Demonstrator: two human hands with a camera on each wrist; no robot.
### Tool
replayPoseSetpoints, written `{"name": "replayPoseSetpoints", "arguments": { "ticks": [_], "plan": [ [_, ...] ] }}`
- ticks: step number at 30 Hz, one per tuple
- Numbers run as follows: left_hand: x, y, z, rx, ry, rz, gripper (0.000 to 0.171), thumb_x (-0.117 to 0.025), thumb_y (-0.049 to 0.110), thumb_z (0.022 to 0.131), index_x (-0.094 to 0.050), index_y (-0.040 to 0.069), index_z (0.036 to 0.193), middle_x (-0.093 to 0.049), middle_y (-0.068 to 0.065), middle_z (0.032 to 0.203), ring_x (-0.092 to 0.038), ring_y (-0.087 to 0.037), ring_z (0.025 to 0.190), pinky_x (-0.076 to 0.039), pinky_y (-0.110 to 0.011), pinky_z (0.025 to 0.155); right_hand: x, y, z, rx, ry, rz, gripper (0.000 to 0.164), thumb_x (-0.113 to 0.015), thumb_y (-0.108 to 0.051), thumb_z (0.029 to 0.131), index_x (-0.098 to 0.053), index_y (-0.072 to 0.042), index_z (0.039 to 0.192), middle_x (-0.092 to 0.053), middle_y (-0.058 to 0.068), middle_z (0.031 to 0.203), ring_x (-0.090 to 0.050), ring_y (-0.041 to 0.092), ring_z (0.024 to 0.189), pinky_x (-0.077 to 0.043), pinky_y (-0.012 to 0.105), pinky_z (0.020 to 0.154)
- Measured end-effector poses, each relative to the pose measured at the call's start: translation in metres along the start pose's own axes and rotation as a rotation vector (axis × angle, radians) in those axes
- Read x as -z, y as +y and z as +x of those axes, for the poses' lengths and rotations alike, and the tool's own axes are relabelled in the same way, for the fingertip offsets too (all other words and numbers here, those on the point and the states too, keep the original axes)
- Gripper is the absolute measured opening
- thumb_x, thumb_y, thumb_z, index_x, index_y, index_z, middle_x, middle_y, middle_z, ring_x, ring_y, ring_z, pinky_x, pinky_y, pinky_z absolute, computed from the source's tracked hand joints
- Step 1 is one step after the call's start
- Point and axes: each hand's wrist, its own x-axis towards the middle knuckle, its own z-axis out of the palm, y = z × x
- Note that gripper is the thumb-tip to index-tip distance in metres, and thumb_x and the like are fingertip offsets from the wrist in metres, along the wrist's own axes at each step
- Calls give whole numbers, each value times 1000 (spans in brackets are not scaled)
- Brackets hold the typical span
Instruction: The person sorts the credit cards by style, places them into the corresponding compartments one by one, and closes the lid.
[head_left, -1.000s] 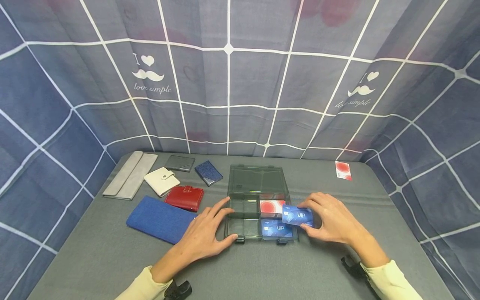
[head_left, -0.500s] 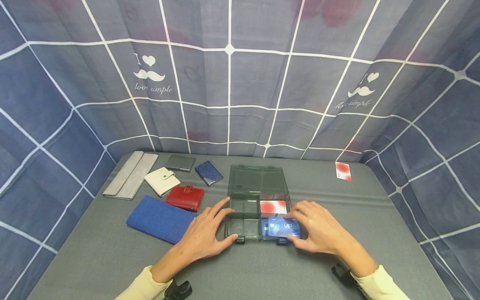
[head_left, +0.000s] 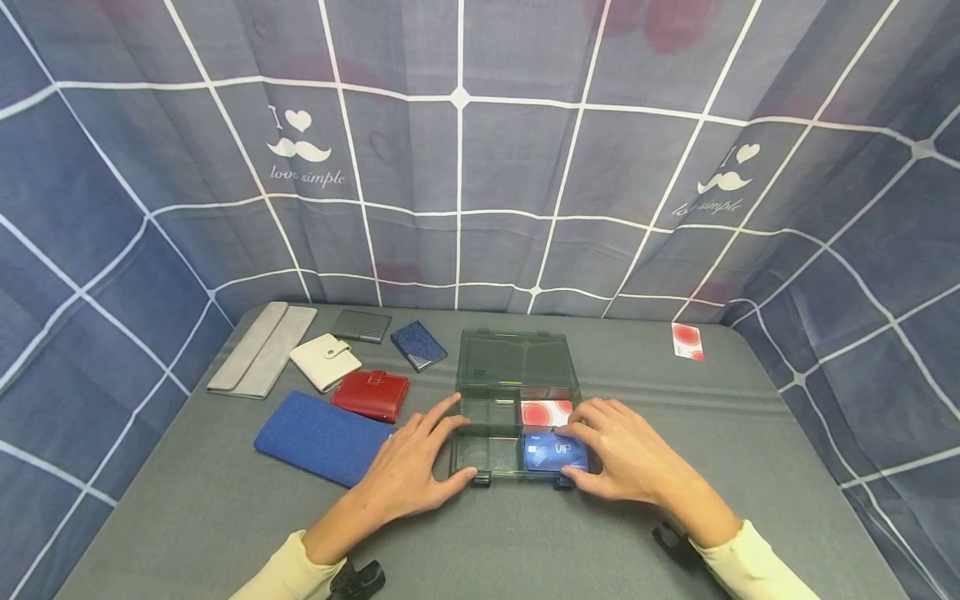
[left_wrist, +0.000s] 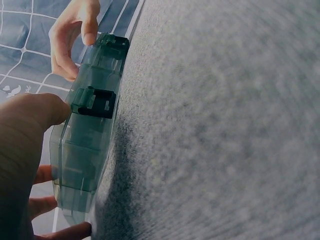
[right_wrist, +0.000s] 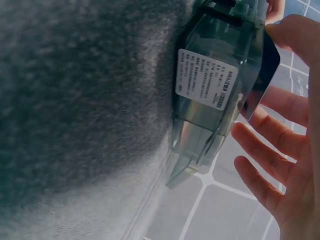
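A translucent dark-green compartment box [head_left: 487, 482] lies with its lid [head_left: 513, 360] raised at the back. My left hand [head_left: 408, 467] holds the box's left side, thumb at the front edge and fingers at the side. My right hand [head_left: 618, 450] pinches a blue VIP card [head_left: 555, 452] by its right end, over the front right compartment. From the right wrist view, the card [right_wrist: 267, 75] looks dark and tilted at the box's rim. A red-and-white card [head_left: 545, 412] lies in the compartment behind. The other blue card seen earlier is hidden.
Left of the box lie a blue pouch [head_left: 322, 437], a red wallet [head_left: 370, 396], a cream wallet [head_left: 325, 362], a grey long wallet [head_left: 262, 350], a dark grey card holder [head_left: 362, 326] and a navy card holder [head_left: 418, 345]. Another red-and-white card [head_left: 687, 342] lies far right.
My right hand has moved left and slightly down with the blue VIP card, bringing it over the front right compartment and the blue card there. My left hand has stayed at the box.
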Motion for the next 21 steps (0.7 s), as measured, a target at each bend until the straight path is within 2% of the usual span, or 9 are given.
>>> {"name": "replayPoseSetpoints", "arguments": {
  "ticks": [12,21],
  "plan": [
    [0,0,0,-1,5,13,66,-77,60,91,-63,27,147,-40,3,171,-63,-24,117,-54,-47,78,-3,1,4,15,16,47,38,-87,-53,84,-79,-24,107,-67,-8,107,-66,18,106,-54,42,93],
    [0,0,1,-9,11,12,67,-77,59,90,-63,26,147,-41,2,171,-63,-24,117,-54,-47,79,-5,4,2,-2,19,65,44,-83,-61,86,-79,-23,109,-67,-7,111,-66,17,106,-54,42,91]
  ]
}}
